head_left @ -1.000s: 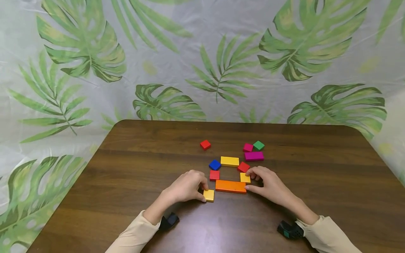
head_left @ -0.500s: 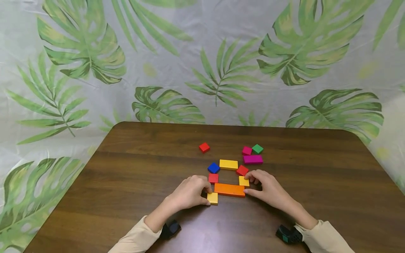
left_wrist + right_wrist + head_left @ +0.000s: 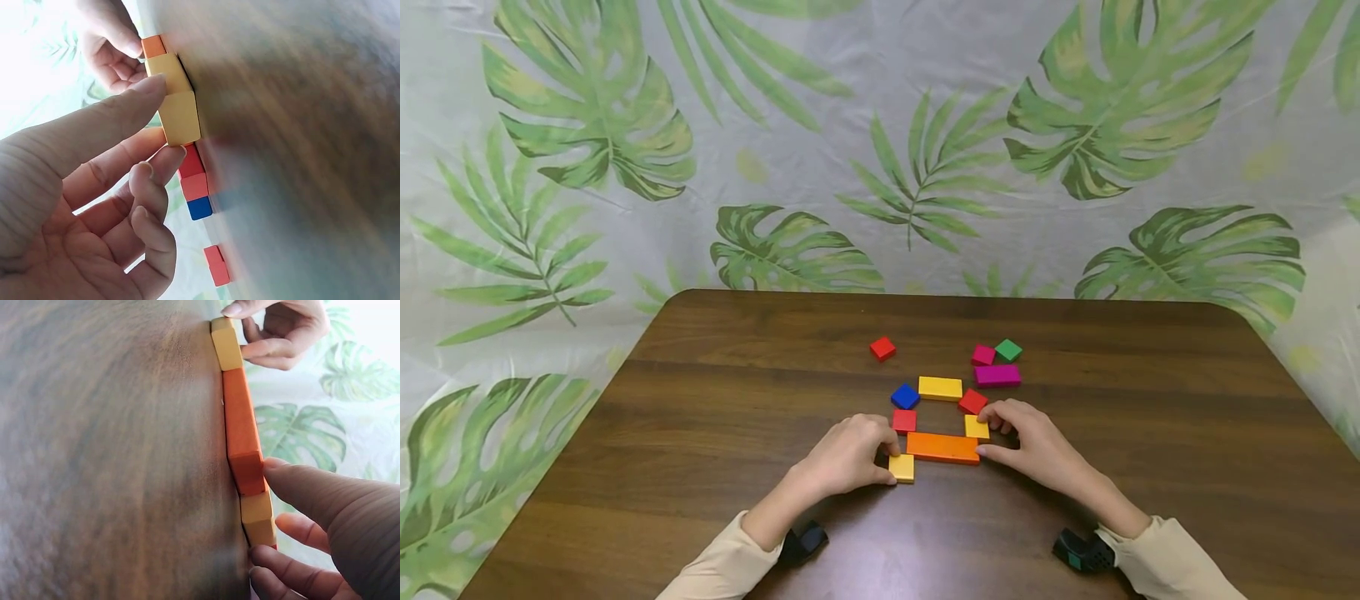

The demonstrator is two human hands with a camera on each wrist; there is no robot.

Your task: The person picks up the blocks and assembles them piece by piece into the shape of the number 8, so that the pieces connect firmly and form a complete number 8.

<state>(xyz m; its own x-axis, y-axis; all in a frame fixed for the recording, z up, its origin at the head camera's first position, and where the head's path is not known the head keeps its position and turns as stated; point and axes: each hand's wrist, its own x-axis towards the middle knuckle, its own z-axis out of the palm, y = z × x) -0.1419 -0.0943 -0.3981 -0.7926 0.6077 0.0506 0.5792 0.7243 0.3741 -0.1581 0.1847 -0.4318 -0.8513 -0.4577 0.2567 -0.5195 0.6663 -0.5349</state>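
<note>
In the head view my left hand [image 3: 850,454] pinches a small yellow square block [image 3: 902,468] between thumb and fingers, at the near left corner of a long orange block [image 3: 943,447]. My right hand [image 3: 1032,437] rests its thumb on the orange block's right end. Its bent fingertips touch a second yellow square block [image 3: 977,427] just behind that end. A light red square block [image 3: 905,421] sits behind the orange block's left end. Beyond it lie a blue block [image 3: 906,396], a long yellow block [image 3: 940,388] and a red block [image 3: 973,401], rounding out a ring.
Farther back on the brown table [image 3: 737,358] lie a lone red block [image 3: 883,348], a magenta square [image 3: 983,355], a green square [image 3: 1008,349] and a long purple block [image 3: 997,376]. A leaf-patterned cloth [image 3: 805,167] hangs behind the table.
My left hand has slid its yellow block to the right, up against the orange block's near left corner. The right hand keeps its place at the orange block's right end.
</note>
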